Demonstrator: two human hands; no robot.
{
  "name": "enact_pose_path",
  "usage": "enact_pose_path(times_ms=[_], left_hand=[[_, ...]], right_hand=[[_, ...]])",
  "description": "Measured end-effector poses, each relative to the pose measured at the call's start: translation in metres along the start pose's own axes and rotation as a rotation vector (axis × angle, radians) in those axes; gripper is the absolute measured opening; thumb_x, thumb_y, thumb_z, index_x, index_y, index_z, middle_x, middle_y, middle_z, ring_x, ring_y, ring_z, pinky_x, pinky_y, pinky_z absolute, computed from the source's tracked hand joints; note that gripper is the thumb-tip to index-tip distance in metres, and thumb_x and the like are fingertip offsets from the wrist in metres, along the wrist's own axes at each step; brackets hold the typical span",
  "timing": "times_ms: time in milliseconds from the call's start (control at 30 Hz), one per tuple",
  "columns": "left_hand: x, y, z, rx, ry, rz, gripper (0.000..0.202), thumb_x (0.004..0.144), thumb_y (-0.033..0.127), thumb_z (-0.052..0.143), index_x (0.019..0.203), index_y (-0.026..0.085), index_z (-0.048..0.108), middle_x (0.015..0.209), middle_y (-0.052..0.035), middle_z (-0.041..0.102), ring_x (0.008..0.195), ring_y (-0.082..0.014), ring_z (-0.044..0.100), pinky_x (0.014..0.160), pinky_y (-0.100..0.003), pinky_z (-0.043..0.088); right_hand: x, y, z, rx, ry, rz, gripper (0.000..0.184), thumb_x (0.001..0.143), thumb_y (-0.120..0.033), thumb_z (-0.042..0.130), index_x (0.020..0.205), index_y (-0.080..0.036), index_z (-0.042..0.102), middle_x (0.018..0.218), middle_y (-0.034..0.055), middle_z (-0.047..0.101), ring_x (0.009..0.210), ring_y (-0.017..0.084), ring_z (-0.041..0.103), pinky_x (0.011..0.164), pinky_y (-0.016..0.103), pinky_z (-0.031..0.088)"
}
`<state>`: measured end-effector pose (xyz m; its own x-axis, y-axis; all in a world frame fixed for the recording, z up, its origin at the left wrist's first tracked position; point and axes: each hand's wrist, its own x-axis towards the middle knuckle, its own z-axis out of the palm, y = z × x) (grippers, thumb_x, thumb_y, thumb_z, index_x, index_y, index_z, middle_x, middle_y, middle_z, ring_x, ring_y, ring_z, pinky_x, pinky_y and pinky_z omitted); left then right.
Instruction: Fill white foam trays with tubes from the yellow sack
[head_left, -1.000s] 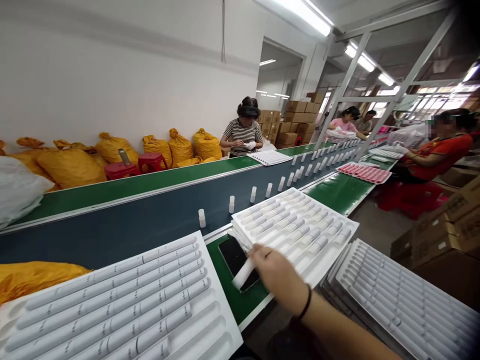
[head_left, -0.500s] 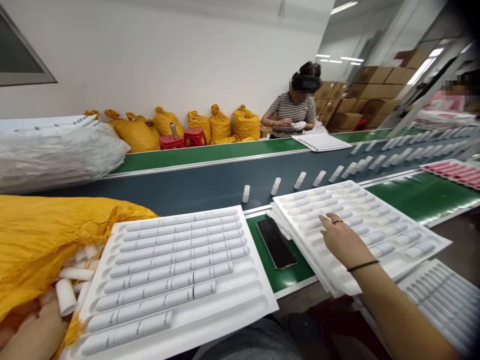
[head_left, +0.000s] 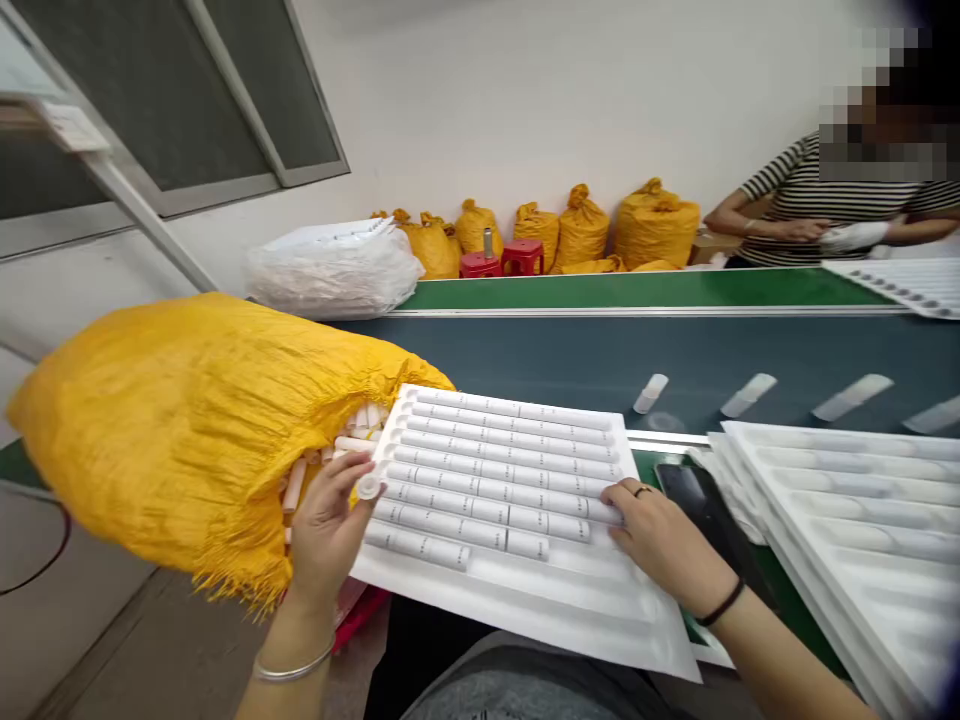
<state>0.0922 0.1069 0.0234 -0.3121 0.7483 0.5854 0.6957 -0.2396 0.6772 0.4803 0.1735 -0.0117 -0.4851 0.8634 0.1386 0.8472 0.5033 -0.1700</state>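
Observation:
My left hand point(head_left: 330, 525) is closed around a small white tube point(head_left: 367, 486), its round hollow end facing me, beside the sack's mouth. A white moulded tray point(head_left: 517, 590) lies in front of me, its long grooves holding rows of printed white tubes point(head_left: 480, 482) laid end to end. The nearer rows are shorter. Over the tray's right side, my right hand point(head_left: 664, 540) has its thumb and fingers closed about the end tube point(head_left: 602, 511) of one row. The yellow woven sack point(head_left: 187, 420) lies on its side at left, loose white tubes point(head_left: 295, 487) showing in its mouth.
A dark phone point(head_left: 701, 510) lies right of the tray, beside a stack of trays point(head_left: 840, 570) with whitish tubes. Several white tubes point(head_left: 650, 393) stand on the blue-grey belt point(head_left: 540, 350). Across it, a person in a striped top point(head_left: 817, 215) works. Yellow sacks point(head_left: 581, 228) line the wall.
My view has swung left. My left hand has come out of the sack with a white tube. My right hand has moved from the right-hand tray stack to the printed tubes.

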Motion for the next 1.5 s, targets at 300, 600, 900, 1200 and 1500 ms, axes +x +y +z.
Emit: enact_pose_path(times_ms=[300, 600, 900, 1200, 1500], left_hand=[[-0.032, 0.065, 0.043, -0.109, -0.499, 0.345, 0.046, 0.090, 0.015, 0.053, 0.135, 0.027, 0.048, 0.102, -0.0075, 0.057, 0.095, -0.0169, 0.058, 0.082, -0.031, 0.053], [-0.030, 0.097, 0.037, 0.040, -0.550, 0.405, 0.061, 0.086, 0.025, 0.063, 0.141, 0.025, 0.037, 0.112, -0.0103, 0.062, 0.099, -0.0211, 0.060, 0.084, -0.034, 0.053], [-0.026, 0.097, 0.033, -0.013, -0.590, 0.357, 0.037, 0.091, 0.014, 0.052, 0.127, 0.021, 0.050, 0.100, -0.0066, 0.064, 0.093, -0.0170, 0.059, 0.081, -0.028, 0.052], [-0.030, 0.097, 0.042, 0.106, -0.489, 0.583, 0.054, 0.086, 0.004, 0.055, 0.137, 0.015, 0.040, 0.097, -0.0095, 0.064, 0.087, -0.0193, 0.056, 0.076, -0.033, 0.052], [-0.044, 0.093, 0.037, 0.146, -0.609, 0.557, 0.046, 0.090, 0.009, 0.051, 0.135, 0.012, 0.040, 0.093, -0.0088, 0.065, 0.083, -0.0188, 0.061, 0.073, -0.033, 0.055]], right_hand=[[-0.012, -0.051, -0.041, 0.553, 0.215, -0.208, 0.030, 0.091, -0.023, 0.051, 0.121, -0.021, 0.050, 0.107, 0.0096, 0.065, 0.092, 0.019, 0.065, 0.077, 0.028, 0.056], [0.003, -0.070, -0.046, 0.742, 0.297, -0.469, 0.034, 0.091, -0.008, 0.049, 0.122, -0.022, 0.053, 0.116, 0.0100, 0.062, 0.112, 0.018, 0.059, 0.094, 0.032, 0.052], [0.002, -0.070, -0.039, 0.797, 0.199, -0.273, 0.028, 0.094, -0.031, 0.051, 0.119, -0.019, 0.056, 0.093, 0.0081, 0.068, 0.082, 0.017, 0.065, 0.073, 0.028, 0.054], [0.005, -0.079, -0.039, 1.069, -0.023, -0.097, 0.034, 0.093, -0.039, 0.050, 0.114, -0.014, 0.059, 0.073, 0.0040, 0.064, 0.064, 0.013, 0.061, 0.061, 0.025, 0.050], [0.004, -0.083, -0.031, 0.796, -0.112, -0.257, 0.026, 0.092, -0.030, 0.053, 0.114, -0.018, 0.062, 0.089, 0.0062, 0.068, 0.076, 0.016, 0.063, 0.071, 0.027, 0.050]])
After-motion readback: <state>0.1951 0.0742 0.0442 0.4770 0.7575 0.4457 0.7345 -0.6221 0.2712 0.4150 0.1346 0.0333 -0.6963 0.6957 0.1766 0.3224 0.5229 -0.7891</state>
